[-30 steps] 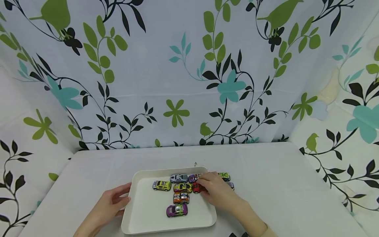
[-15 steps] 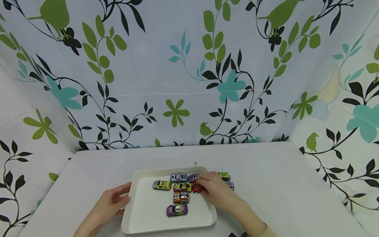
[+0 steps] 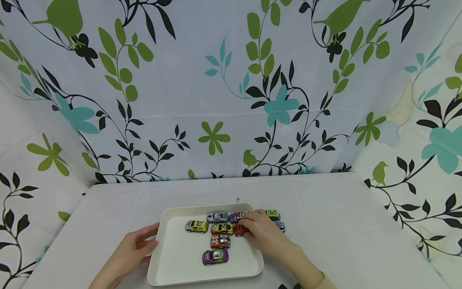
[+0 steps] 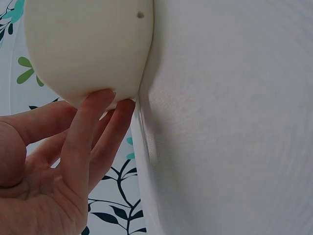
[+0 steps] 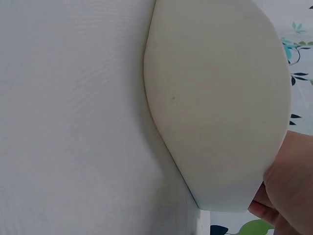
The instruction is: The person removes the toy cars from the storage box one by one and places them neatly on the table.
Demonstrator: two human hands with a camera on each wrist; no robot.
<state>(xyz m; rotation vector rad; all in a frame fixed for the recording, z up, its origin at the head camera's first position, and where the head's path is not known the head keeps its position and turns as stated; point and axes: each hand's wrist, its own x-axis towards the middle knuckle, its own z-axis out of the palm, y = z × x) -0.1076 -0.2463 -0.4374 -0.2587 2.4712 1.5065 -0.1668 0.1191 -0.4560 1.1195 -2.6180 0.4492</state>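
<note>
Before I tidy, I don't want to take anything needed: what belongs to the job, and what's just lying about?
Job:
white tray, touched by the left hand
red car, partly hidden by the right hand
other toy cars on the tray
probably two cars right of the tray

Seemingly just about:
leafy cloth, a backdrop

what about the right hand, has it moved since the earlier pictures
No: in the head view, the right hand keeps its place relative to the central green flower on the backdrop.
</note>
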